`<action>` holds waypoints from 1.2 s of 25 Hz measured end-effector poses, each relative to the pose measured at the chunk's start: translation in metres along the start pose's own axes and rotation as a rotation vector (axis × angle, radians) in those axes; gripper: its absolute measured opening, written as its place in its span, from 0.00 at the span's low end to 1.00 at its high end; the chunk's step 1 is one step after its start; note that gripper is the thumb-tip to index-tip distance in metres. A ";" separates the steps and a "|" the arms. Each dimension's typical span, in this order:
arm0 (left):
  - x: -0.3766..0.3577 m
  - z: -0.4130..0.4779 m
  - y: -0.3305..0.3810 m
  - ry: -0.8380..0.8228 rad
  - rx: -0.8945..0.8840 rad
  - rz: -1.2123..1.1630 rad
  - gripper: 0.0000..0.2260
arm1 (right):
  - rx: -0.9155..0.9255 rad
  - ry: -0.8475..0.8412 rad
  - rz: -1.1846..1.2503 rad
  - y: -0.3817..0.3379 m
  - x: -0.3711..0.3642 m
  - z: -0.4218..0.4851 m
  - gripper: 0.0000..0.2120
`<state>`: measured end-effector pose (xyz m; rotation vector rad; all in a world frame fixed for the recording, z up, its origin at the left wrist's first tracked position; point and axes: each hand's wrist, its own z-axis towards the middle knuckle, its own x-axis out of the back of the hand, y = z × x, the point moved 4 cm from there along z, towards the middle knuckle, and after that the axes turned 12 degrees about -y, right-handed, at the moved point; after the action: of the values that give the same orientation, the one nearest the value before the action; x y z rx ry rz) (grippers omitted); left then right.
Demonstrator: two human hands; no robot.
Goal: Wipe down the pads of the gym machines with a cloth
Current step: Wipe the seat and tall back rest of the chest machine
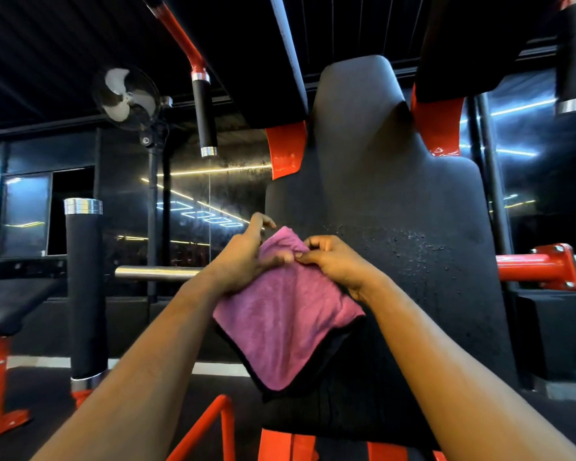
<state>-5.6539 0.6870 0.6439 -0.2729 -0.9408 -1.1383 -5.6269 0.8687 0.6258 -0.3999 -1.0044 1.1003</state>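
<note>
While I watch through the head camera, the left grip [243, 257] and the right grip [336, 264] sit side by side, almost touching, at the top edge of a pink, soft-pile cloth with a black border [286, 327]. Both are closed on it: the left thumb and curled fingers pinch the bunched upper corner, with the forefinger lifted clear, and the right fingertips curl in and nip the same edge just beside them. The cloth hangs below them as a folded, roughly diamond-shaped panel, its lowest corner pointing down.

It hangs in front of the lower left part of a tall black upholstered back pad [396, 211], which narrows to a rounded head section at the top. I cannot tell whether the cloth touches the pad. Fine, wet-looking specks [413, 247] dot the pad just to the right of the right grip.

Glossy red frame brackets [285, 151] flank the pad's neck. To the left stand an upright black foam roller with chrome caps [84, 287] and, higher up, a round wall fan [127, 98].
</note>
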 end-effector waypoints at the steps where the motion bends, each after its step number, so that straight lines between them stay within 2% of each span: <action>1: -0.004 -0.004 -0.011 -0.120 0.078 0.020 0.30 | -0.001 0.050 -0.015 0.000 0.003 0.004 0.09; 2: -0.010 -0.010 -0.022 -0.248 0.159 0.039 0.33 | -0.020 0.090 -0.022 0.001 0.008 0.005 0.11; 4: -0.019 -0.018 -0.037 -0.360 0.235 0.095 0.29 | -0.066 0.106 -0.057 0.006 0.013 0.007 0.13; 6: -0.014 -0.013 -0.043 -0.242 0.182 0.187 0.19 | -0.077 0.108 -0.125 0.010 0.014 0.010 0.10; 8: -0.005 -0.005 -0.038 -0.046 0.125 0.202 0.13 | -0.052 0.138 -0.122 0.011 0.013 0.013 0.01; 10: 0.005 0.004 -0.033 0.076 0.091 0.156 0.13 | -0.002 0.177 -0.165 0.009 0.019 0.020 0.06; 11: 0.012 0.011 -0.033 0.093 0.098 0.147 0.13 | 0.019 0.206 -0.228 0.004 0.026 0.024 0.05; 12: 0.023 0.020 -0.034 0.090 0.115 0.161 0.14 | 0.028 0.231 -0.317 -0.005 0.035 0.028 0.03; 14: 0.046 0.043 -0.032 0.125 0.127 0.247 0.16 | 0.034 0.275 -0.549 -0.028 0.058 0.044 0.06; 16: 0.066 0.074 -0.019 0.388 0.154 0.491 0.10 | 0.036 0.358 -0.727 -0.053 0.086 0.070 0.11; 18: 0.061 0.098 -0.001 0.740 0.327 0.749 0.14 | 0.068 0.453 -0.729 -0.073 0.107 0.098 0.10; 19: 0.049 0.109 0.009 0.810 0.341 0.719 0.18 | 0.073 0.469 -0.678 -0.078 0.115 0.110 0.10; 20: 0.031 0.121 0.013 0.772 0.312 0.625 0.23 | 0.070 0.449 -0.606 -0.079 0.120 0.119 0.09; 22: -0.013 0.146 0.000 0.531 0.276 0.387 0.33 | 0.127 0.385 -0.485 -0.074 0.130 0.126 0.07; 23: -0.032 0.154 -0.013 0.437 0.294 0.297 0.37 | 0.211 0.408 -0.497 -0.070 0.139 0.123 0.05; 24: -0.044 0.159 -0.025 0.399 0.300 0.234 0.41 | 0.306 0.482 -0.599 -0.065 0.150 0.114 0.04; 26: -0.047 0.165 -0.034 0.417 0.293 0.189 0.44 | 0.422 0.614 -0.938 -0.047 0.170 0.092 0.09; 28: -0.037 0.173 -0.030 0.425 0.287 0.194 0.42 | 0.403 0.597 -1.251 -0.023 0.177 0.080 0.18; 30: -0.025 0.180 -0.027 0.419 0.293 0.191 0.37 | 0.364 0.558 -1.414 -0.007 0.177 0.079 0.22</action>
<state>-5.7696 0.8038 0.7265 0.1109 -0.6793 -0.8252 -5.6721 1.0056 0.7559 0.3105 -0.3548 -0.1514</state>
